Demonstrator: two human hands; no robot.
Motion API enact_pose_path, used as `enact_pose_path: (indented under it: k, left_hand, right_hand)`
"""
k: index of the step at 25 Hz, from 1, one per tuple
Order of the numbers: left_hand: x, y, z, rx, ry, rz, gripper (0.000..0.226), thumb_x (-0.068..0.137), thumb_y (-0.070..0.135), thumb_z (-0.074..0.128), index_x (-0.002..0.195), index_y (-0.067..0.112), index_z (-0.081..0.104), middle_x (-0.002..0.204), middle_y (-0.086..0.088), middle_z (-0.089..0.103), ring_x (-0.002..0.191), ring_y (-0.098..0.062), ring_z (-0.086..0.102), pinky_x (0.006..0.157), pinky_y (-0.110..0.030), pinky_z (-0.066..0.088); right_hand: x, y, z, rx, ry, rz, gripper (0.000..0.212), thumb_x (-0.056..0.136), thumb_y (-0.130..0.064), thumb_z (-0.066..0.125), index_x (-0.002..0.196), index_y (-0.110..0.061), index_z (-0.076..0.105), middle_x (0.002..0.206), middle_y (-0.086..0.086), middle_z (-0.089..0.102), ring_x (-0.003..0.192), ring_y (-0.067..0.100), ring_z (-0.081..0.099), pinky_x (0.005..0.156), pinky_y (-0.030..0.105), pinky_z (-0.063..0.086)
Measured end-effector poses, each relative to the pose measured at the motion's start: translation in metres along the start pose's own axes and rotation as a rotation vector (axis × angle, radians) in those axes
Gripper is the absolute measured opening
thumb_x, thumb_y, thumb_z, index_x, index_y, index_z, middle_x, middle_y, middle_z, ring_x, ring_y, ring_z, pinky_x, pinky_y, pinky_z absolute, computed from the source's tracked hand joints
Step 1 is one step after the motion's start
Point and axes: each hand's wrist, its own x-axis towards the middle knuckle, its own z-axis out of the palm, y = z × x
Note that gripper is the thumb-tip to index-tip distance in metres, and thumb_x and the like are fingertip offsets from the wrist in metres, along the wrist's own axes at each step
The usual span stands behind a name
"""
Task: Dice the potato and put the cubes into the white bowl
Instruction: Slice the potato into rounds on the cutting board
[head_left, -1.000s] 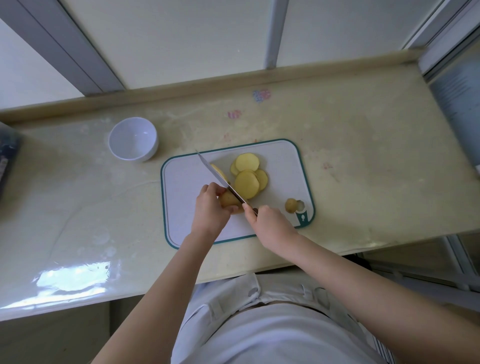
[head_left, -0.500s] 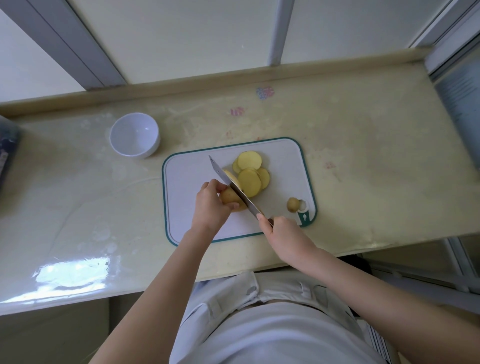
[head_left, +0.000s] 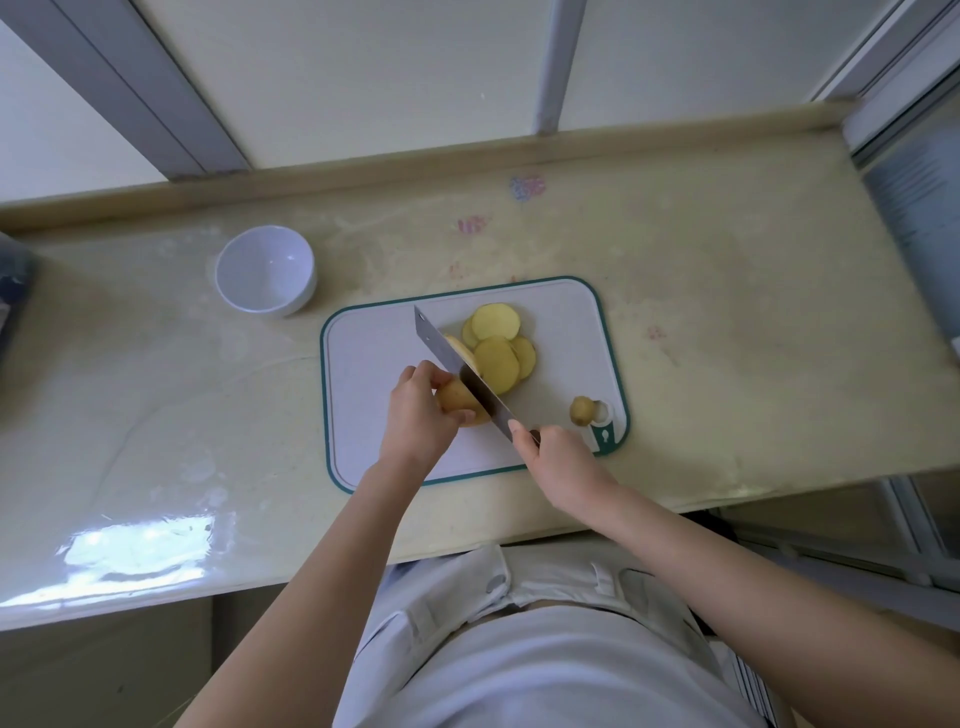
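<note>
Left hand (head_left: 415, 415) grips potato (head_left: 457, 399) on board (head_left: 363, 364); right hand (head_left: 558, 457) grips knife (head_left: 457, 364), blade at potato.

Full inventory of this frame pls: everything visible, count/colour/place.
white bowl: 1, white, empty, counter, left of and beyond board
cutting board: 1, white with teal rim, counter centre
potato slices: about 5, yellow, overlapping on board, right of blade
potato piece: 1, tan skin, on board under knife
potato end: 1, brownish, board's near-right corner
knife: 1, steel, across potato piece
counter: 1, cream, glossy
dark object: 1, left edge, unidentifiable
left hand: holds potato piece
right hand: grips knife handle
</note>
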Motion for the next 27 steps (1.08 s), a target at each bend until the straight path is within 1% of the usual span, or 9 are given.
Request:
enact_pose_path:
  k: [4, 8, 11, 15, 17, 19, 22, 24, 27]
  left_hand:
    - [-0.002, -0.001, 0.001, 0.032, -0.019, 0.033, 0.043, 0.073, 0.011, 0.079, 0.108, 0.011, 0.053, 0.11, -0.004, 0.049, 0.092, -0.018, 0.048, 0.066, -0.016, 0.037]
    - [-0.004, -0.001, 0.001, 0.009, -0.001, 0.027, 0.043, 0.075, 0.012, 0.078, 0.11, 0.011, 0.053, 0.111, -0.003, 0.048, 0.092, -0.017, 0.047, 0.059, -0.011, 0.036]
    - [-0.007, 0.0, 0.002, -0.004, 0.016, 0.01, 0.042, 0.077, 0.011, 0.076, 0.112, 0.011, 0.052, 0.113, -0.004, 0.047, 0.093, -0.017, 0.047, 0.06, -0.01, 0.036]
    - [-0.006, 0.0, 0.003, -0.023, 0.025, 0.007, 0.042, 0.077, 0.011, 0.076, 0.112, 0.01, 0.053, 0.115, -0.006, 0.049, 0.092, -0.016, 0.048, 0.06, -0.009, 0.037]
    - [-0.003, 0.003, 0.003, -0.035, 0.034, 0.007, 0.042, 0.077, 0.01, 0.076, 0.112, 0.009, 0.054, 0.115, -0.006, 0.05, 0.089, -0.015, 0.048, 0.058, -0.008, 0.038]
    - [-0.002, 0.006, 0.003, -0.05, 0.043, -0.002, 0.042, 0.077, 0.01, 0.075, 0.113, 0.009, 0.054, 0.114, -0.005, 0.051, 0.085, -0.012, 0.048, 0.056, -0.006, 0.04]
    - [-0.003, 0.008, 0.002, -0.074, 0.059, -0.004, 0.04, 0.078, 0.01, 0.075, 0.111, 0.009, 0.054, 0.114, -0.005, 0.053, 0.08, -0.008, 0.047, 0.057, 0.0, 0.039]
    - [-0.004, 0.007, 0.002, -0.079, 0.057, -0.003, 0.039, 0.078, 0.012, 0.075, 0.111, 0.009, 0.054, 0.114, -0.004, 0.054, 0.083, -0.008, 0.049, 0.057, -0.001, 0.04]
    - [-0.004, 0.004, 0.002, -0.086, 0.067, 0.012, 0.036, 0.081, 0.016, 0.072, 0.112, 0.009, 0.055, 0.114, -0.004, 0.056, 0.087, -0.011, 0.051, 0.06, -0.006, 0.039]
  right_hand:
    - [0.011, -0.003, -0.015, 0.082, -0.037, 0.021, 0.058, 0.1, -0.048, 0.031, 0.061, -0.009, 0.045, 0.056, 0.007, 0.047, 0.055, 0.022, 0.047, 0.063, 0.037, 0.043]
    - [0.011, -0.003, -0.017, 0.083, -0.047, 0.011, 0.057, 0.1, -0.05, 0.031, 0.063, -0.01, 0.047, 0.059, 0.008, 0.05, 0.054, 0.02, 0.048, 0.064, 0.036, 0.044]
    - [0.01, -0.008, -0.017, 0.098, -0.036, 0.003, 0.058, 0.1, -0.05, 0.032, 0.061, -0.01, 0.045, 0.057, 0.007, 0.048, 0.053, 0.021, 0.048, 0.06, 0.034, 0.043]
    - [0.011, -0.016, -0.02, 0.072, 0.008, -0.03, 0.06, 0.1, -0.05, 0.031, 0.064, -0.006, 0.049, 0.063, 0.012, 0.053, 0.062, 0.026, 0.053, 0.067, 0.04, 0.047]
    - [0.011, -0.018, -0.023, 0.065, 0.018, -0.044, 0.061, 0.1, -0.05, 0.031, 0.062, -0.006, 0.049, 0.064, 0.013, 0.054, 0.063, 0.026, 0.054, 0.069, 0.041, 0.048]
    - [0.009, -0.019, -0.025, 0.07, 0.018, -0.048, 0.06, 0.1, -0.051, 0.032, 0.059, -0.009, 0.046, 0.062, 0.012, 0.053, 0.061, 0.025, 0.052, 0.066, 0.04, 0.047]
    - [0.004, -0.02, -0.027, 0.084, 0.016, -0.047, 0.06, 0.099, -0.05, 0.034, 0.056, -0.01, 0.042, 0.056, 0.008, 0.047, 0.053, 0.021, 0.045, 0.057, 0.034, 0.037]
    - [-0.001, -0.02, -0.026, 0.118, 0.033, -0.044, 0.059, 0.099, -0.049, 0.036, 0.054, -0.011, 0.039, 0.051, 0.005, 0.042, 0.049, 0.019, 0.042, 0.052, 0.029, 0.033]
    - [-0.008, -0.021, -0.025, 0.165, 0.066, -0.048, 0.059, 0.099, -0.045, 0.039, 0.052, -0.011, 0.034, 0.047, 0.001, 0.032, 0.045, 0.017, 0.035, 0.048, 0.027, 0.029]
